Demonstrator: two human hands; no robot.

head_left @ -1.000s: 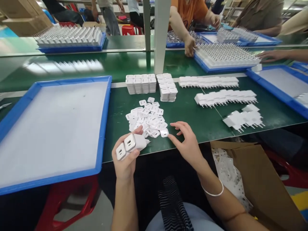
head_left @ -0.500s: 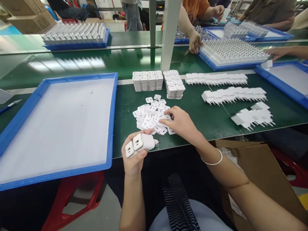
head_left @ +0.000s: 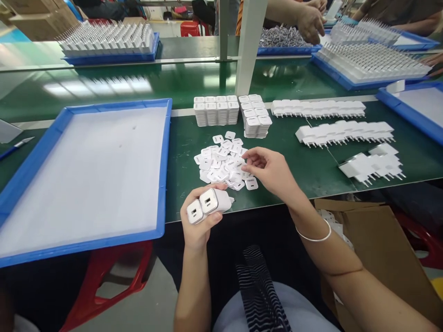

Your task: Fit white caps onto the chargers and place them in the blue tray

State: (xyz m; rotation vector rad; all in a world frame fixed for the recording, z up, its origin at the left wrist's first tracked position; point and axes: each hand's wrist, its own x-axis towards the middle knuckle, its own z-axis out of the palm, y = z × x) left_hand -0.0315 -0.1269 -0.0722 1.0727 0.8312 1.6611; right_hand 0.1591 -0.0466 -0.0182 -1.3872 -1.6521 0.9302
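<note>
Two chargers in left hand; right hand at loose labels.

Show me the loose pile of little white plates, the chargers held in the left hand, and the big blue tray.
Pile of plates (head_left: 221, 161), head view, middle of the heap.
Chargers (head_left: 207, 205), head view, front faces.
Blue tray (head_left: 165, 152), head view, right rim.

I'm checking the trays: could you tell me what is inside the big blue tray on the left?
The blue tray shows only a white liner with a few tiny specks; nothing lies on it. What's under the liner is hidden.
</note>
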